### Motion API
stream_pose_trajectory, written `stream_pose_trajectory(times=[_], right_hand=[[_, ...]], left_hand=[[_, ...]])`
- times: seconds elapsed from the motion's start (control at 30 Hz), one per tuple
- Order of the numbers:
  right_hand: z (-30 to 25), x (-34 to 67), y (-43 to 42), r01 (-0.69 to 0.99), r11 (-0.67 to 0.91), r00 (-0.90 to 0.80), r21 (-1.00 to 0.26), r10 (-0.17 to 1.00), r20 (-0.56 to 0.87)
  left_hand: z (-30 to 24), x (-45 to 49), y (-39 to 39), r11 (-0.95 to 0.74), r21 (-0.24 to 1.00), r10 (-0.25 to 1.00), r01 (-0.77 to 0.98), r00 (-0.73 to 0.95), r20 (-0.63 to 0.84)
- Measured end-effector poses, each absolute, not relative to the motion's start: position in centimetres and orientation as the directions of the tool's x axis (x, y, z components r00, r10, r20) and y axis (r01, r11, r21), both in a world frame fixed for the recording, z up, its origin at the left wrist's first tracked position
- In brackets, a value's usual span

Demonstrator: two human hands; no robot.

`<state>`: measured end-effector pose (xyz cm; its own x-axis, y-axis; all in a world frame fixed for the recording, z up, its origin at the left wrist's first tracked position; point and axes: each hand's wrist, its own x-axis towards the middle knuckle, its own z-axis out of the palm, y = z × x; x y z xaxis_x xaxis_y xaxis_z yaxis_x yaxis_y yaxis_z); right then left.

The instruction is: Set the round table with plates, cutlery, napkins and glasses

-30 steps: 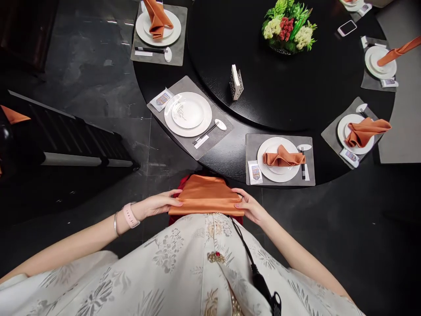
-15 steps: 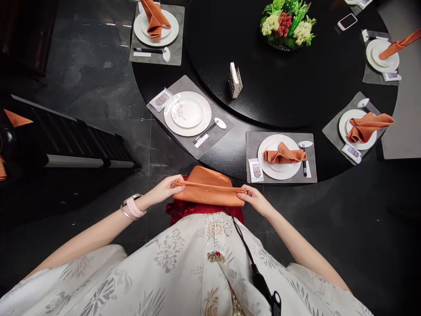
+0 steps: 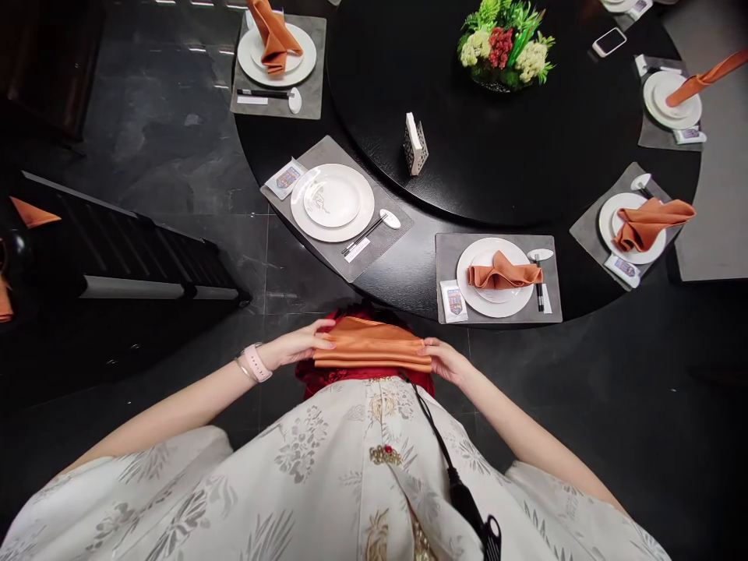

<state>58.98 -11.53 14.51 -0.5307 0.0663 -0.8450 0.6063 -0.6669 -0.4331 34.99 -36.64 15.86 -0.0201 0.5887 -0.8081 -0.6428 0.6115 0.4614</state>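
An orange cloth napkin [image 3: 372,347], folded into a long flat band, lies across the front of my body above a red garment [image 3: 315,375]. My left hand [image 3: 298,344] is at its left end, with the fingers reaching over the fold. My right hand [image 3: 445,361] grips its right end. A pink-strapped watch [image 3: 255,363] and a thin bangle sit on my left wrist. The nearest plate [image 3: 495,306] lies just beyond the napkin, out of reach of neither hand's fingers touching it.
A round black table [image 3: 403,290] with a turntable [image 3: 526,164] stands ahead, set with grey mats, white plates and chopsticks. Flowers [image 3: 502,51], a phone [image 3: 608,42] and a card holder [image 3: 415,146] stand on the turntable. A black bench [image 3: 122,241] stands on the left.
The napkin has gone from a wider doubled shape to a narrower flat band. My hands have drawn slightly closer together.
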Motion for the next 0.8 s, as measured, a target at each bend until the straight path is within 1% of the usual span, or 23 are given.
stream_pose_trajectory(times=[0.03,0.07,0.1,0.13,0.17,0.2,0.23,0.27,0.3,0.33,0.37,0.43,0.47,0.5,0.57,0.6,0.63,0.67,0.7,0.73,0.77,0.8], right_hand=[[15.0,58.7,-11.3,0.578,-0.59,-0.587,-0.563,0.178,-0.79],[15.5,58.5,-11.1,0.555,-0.454,-0.656,-0.697,0.276,-0.702],[16.0,58.4,-11.0,0.529,-0.268,-0.729,-0.805,0.343,-0.593],[16.5,58.3,-10.9,0.498,-0.06,-0.794,-0.865,0.371,-0.482],[16.9,58.3,-10.8,0.466,0.135,-0.841,-0.874,0.374,-0.391],[17.3,58.3,-10.7,0.44,0.29,-0.87,-0.85,0.374,-0.323],[17.5,58.4,-10.6,0.423,0.395,-0.884,-0.815,0.377,-0.276],[17.6,58.5,-10.5,0.416,0.45,-0.89,-0.79,0.382,-0.251],[17.7,58.5,-10.5,0.413,0.461,-0.891,-0.785,0.381,-0.245],[17.6,58.6,-10.4,0.418,0.43,-0.89,-0.801,0.372,-0.264],[17.5,58.6,-10.3,0.433,0.359,-0.883,-0.827,0.354,-0.309],[17.1,58.7,-10.3,0.504,0.119,-0.845,-0.855,0.269,-0.461],[16.8,58.8,-10.4,0.552,-0.031,-0.812,-0.833,0.209,-0.546],[16.5,58.9,-10.6,0.598,-0.181,-0.769,-0.781,0.145,-0.622],[15.8,59.3,-11.1,0.663,-0.425,-0.671,-0.616,0.025,-0.741],[15.3,59.5,-11.4,0.691,-0.503,-0.615,-0.519,-0.031,-0.788],[14.8,59.8,-11.7,0.724,-0.542,-0.549,-0.427,-0.077,-0.832],[14.3,60.1,-11.9,0.761,-0.543,-0.476,-0.354,-0.097,-0.874],[13.8,60.4,-12.0,0.802,-0.515,-0.403,-0.303,-0.09,-0.911],[13.4,60.7,-12.1,0.839,-0.473,-0.338,-0.27,-0.064,-0.939],[13.1,61.0,-12.1,0.864,-0.436,-0.295,-0.252,-0.033,-0.955],[12.8,61.1,-12.1,0.872,-0.416,-0.29,-0.258,-0.015,-0.957]], left_hand=[[16.1,34.6,-36.4,0.594,0.573,0.649,-0.564,-0.085,-0.756],[16.4,34.3,-36.3,0.57,0.697,0.711,-0.434,-0.165,-0.684],[16.7,34.1,-36.3,0.538,0.803,0.767,-0.257,-0.246,-0.593],[16.9,34.0,-36.3,0.498,0.866,0.815,-0.057,-0.311,-0.489],[17.2,34.0,-36.4,0.454,0.881,0.852,0.133,-0.353,-0.386],[17.5,34.0,-36.6,0.414,0.864,0.878,0.288,-0.378,-0.295],[17.8,34.0,-36.7,0.38,0.835,0.894,0.397,-0.39,-0.222],[18.1,34.0,-36.8,0.355,0.814,0.904,0.46,-0.392,-0.173],[18.3,34.0,-36.9,0.341,0.809,0.909,0.478,-0.388,-0.153],[18.4,34.0,-36.9,0.335,0.823,0.913,0.459,-0.372,-0.164],[18.3,33.9,-36.9,0.343,0.847,0.915,0.405,-0.346,-0.206],[17.8,33.9,-37.0,0.405,0.886,0.902,0.224,-0.256,-0.348],[17.3,34.0,-37.2,0.455,0.883,0.88,0.115,-0.21,-0.426],[16.6,34.3,-37.3,0.511,0.859,0.847,0.004,-0.169,-0.503],[15.0,35.0,-37.8,0.622,0.759,0.759,-0.194,-0.09,-0.645],[14.3,35.5,-38.0,0.669,0.695,0.711,-0.263,-0.044,-0.702],[13.7,36.0,-38.2,0.71,0.64,0.666,-0.294,-0.017,-0.746],[13.4,36.4,-38.4,0.736,0.617,0.637,-0.278,-0.023,-0.771],[13.4,36.8,-38.5,0.74,0.637,0.638,-0.218,-0.074,-0.766],[13.6,37.0,-38.5,0.715,0.688,0.672,-0.123,-0.152,-0.725],[14.1,37.0,-38.4,0.663,0.749,0.729,-0.009,-0.223,-0.648],[14.8,37.0,-38.1,0.588,0.803,0.796,0.101,-0.251,-0.551]])
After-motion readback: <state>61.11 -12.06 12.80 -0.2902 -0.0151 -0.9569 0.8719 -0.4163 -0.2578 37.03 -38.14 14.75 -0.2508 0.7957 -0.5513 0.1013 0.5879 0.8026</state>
